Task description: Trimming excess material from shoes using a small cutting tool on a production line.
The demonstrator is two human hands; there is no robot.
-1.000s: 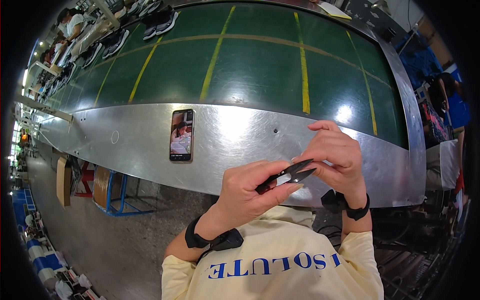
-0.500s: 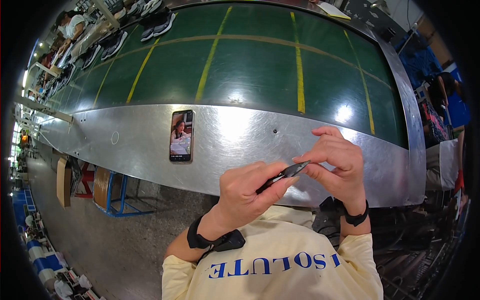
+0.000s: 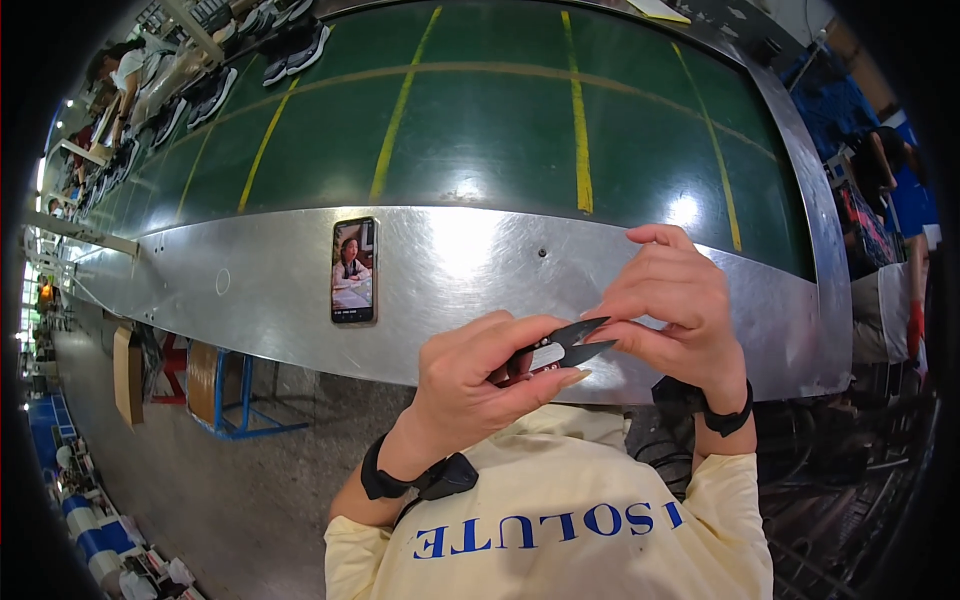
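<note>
My left hand is closed around a pair of thread snips with dark pointed blades. The blades are spread apart, their points toward my right hand. My right hand is at the blade tips, thumb and forefinger bent together there as in a pinch. Whether these two fingers grip a blade tip or something small is too fine to make out. The other fingers of this hand are curled loosely above. Both hands are over the near edge of the metal table.
A phone with a person on its screen lies on the metal ledge. Beyond it runs a green conveyor belt with yellow lines. Dark shoes stand at its far left. A blue-framed stool is below, left.
The snips' blades, nearly together before, are now spread apart. My right hand stays by the tips, and my left hand has shifted slightly left. The whole view has moved a little.
</note>
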